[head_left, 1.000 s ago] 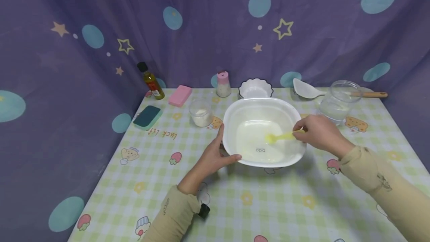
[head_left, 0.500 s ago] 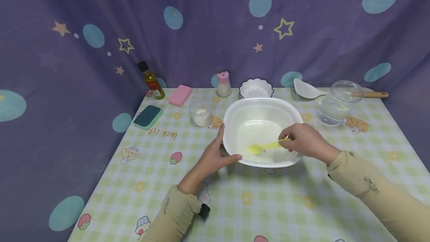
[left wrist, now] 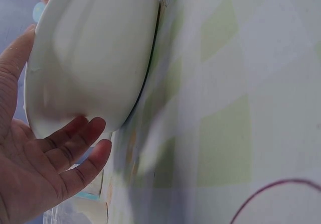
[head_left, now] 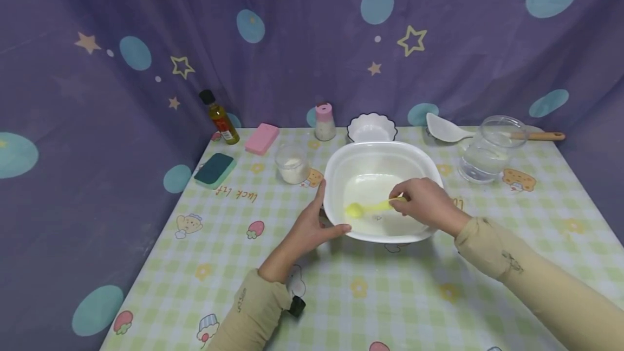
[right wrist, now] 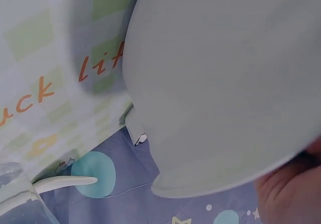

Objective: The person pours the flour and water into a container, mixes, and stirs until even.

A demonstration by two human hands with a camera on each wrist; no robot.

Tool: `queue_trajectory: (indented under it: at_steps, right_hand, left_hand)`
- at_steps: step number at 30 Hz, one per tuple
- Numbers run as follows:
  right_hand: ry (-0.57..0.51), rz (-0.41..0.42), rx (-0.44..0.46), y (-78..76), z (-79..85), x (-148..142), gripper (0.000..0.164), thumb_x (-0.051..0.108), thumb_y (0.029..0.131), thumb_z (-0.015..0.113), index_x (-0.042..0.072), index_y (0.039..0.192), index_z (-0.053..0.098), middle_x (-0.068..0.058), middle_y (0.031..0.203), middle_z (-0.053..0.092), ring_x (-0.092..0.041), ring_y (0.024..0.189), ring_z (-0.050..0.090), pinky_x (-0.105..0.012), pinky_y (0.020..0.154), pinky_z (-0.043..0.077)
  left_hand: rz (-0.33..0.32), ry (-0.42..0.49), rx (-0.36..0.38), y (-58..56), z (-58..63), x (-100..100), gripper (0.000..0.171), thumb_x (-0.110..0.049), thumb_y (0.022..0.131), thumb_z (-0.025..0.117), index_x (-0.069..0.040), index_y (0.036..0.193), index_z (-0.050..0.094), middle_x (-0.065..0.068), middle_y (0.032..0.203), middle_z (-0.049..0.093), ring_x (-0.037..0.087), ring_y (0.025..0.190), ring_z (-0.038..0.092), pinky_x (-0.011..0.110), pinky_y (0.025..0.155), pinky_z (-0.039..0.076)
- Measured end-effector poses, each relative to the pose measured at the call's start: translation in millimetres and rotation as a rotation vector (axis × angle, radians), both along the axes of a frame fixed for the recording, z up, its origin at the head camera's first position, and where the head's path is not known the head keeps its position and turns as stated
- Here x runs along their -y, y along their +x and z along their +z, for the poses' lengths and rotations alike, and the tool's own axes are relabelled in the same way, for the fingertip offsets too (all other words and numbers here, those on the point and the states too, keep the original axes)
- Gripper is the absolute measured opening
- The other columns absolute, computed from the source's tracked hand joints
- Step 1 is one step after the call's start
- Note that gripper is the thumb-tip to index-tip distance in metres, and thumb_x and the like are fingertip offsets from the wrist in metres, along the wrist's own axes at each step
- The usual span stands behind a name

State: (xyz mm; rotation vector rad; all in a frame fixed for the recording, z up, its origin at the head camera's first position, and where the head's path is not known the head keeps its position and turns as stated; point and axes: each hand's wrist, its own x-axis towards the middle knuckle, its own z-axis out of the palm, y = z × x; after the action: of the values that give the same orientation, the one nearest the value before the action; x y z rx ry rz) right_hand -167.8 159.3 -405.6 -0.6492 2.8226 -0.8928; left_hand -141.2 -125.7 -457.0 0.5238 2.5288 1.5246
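A white basin [head_left: 336, 177] holds a shallow layer of clear or pale liquid. My left hand [head_left: 307, 232] touches its left side, thumb at the near rim and index finger along the side; in the left wrist view the other fingers [left wrist: 75, 143] spread against the outer wall. My right hand [head_left: 424, 202] pinches the handle of a small yellow spoon [head_left: 372, 207] over the basin, its bowl low in the liquid at the left. In the right wrist view the basin wall [right wrist: 220, 93] hides the spoon, and only part of the hand [right wrist: 291, 194] shows.
Behind stand an oil bottle [head_left: 221, 121], a pink sponge [head_left: 261, 138], a green sponge [head_left: 214, 170], a cup of white powder [head_left: 292, 169], a pink-lidded shaker [head_left: 324, 123] and a scalloped dish [head_left: 371, 128]. A water jug [head_left: 482, 158] and a white spatula [head_left: 446, 130] lie right.
My right hand has moved left, carrying the yellow spoon from the right of the basin to its left part. My left hand stays at the basin's side.
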Motion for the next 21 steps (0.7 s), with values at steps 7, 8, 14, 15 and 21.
queue_trajectory:
  at_steps: [7,8,14,15,21]
  right_hand:
    - [0.036,-0.083,-0.055,-9.5,-3.1,4,0.015,0.016,0.089,0.065,0.007,0.095,0.076,0.009,0.058,0.059,-0.01,0.053,0.05,-0.03,0.052,0.038]
    - [0.043,-0.096,-0.057,-10.6,-3.2,4,0.016,0.016,0.089,0.065,0.007,0.096,0.076,0.009,0.058,0.058,-0.011,0.053,0.049,-0.03,0.052,0.038]
    - [0.078,-0.161,-0.072,-16.0,-2.3,-4,0.017,0.017,0.09,0.065,0.005,0.099,0.075,0.003,0.063,0.056,-0.016,0.058,0.047,-0.031,0.053,0.036]
    - [0.079,-0.168,-0.075,-16.7,-1.8,-6,0.017,0.016,0.09,0.065,0.005,0.099,0.075,0.002,0.064,0.057,-0.017,0.059,0.048,-0.032,0.053,0.036]
    - [0.121,-0.205,-0.091,-18.8,3.6,-21,0.019,0.017,0.09,0.065,0.003,0.1,0.074,-0.003,0.071,0.063,-0.02,0.063,0.052,-0.033,0.055,0.039]
  left_hand:
    - [-0.004,0.01,0.014,4.2,8.7,-3,0.112,-0.02,0.082,0.08,-0.019,0.158,-0.002,0.014,0.153,0.035,0.024,0.097,0.054,0.029,0.065,0.049]
    - [-0.008,0.012,0.019,5.9,13.4,-4,0.111,-0.018,0.082,0.08,-0.017,0.157,-0.002,0.016,0.154,0.033,0.026,0.097,0.054,0.029,0.065,0.049]
    - [-0.029,0.023,0.03,14.1,36.7,-7,0.109,-0.019,0.083,0.079,-0.005,0.156,0.0,0.022,0.152,0.033,0.03,0.097,0.054,0.027,0.066,0.049]
    - [-0.029,0.02,0.031,14.6,38.2,-7,0.109,-0.019,0.083,0.079,-0.004,0.156,0.0,0.022,0.152,0.033,0.03,0.097,0.054,0.027,0.066,0.049]
    - [-0.028,0.015,0.039,15.6,42.3,-7,0.107,-0.015,0.084,0.078,-0.006,0.157,-0.001,0.02,0.156,0.027,0.03,0.098,0.053,0.027,0.066,0.048]
